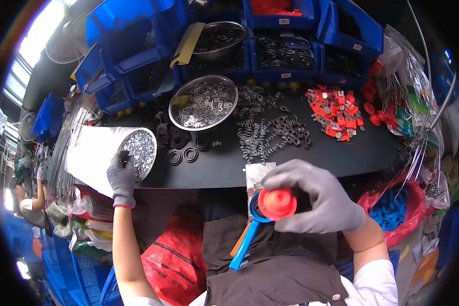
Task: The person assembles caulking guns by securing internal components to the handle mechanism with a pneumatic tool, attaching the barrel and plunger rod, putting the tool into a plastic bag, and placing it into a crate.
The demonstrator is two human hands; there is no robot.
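My gloved left hand [121, 177] reaches into a round metal bowl [153, 162] of small metal nuts at the left. Its dark fingertips are bunched among the pieces; whether a nut sits between them is too small to tell. In front of my apron, my gloved right hand [319, 196] curls thumb and fingers round a red round plastic cap [277, 204]. Just behind and left of the cap is the ring end of a blue handle [244, 247], which slants down toward my lap. An orange strip [238, 238] shows beside the handle. The cap partly hides the ring.
A bigger bowl of washers [229, 109] stands mid-table beside black rings [175, 156]. Springs [253, 137], dark metal clips [292, 130] and red parts [341, 116] lie in piles. Blue bins [285, 75] line the back. A red bag of blue parts [417, 209] is at right.
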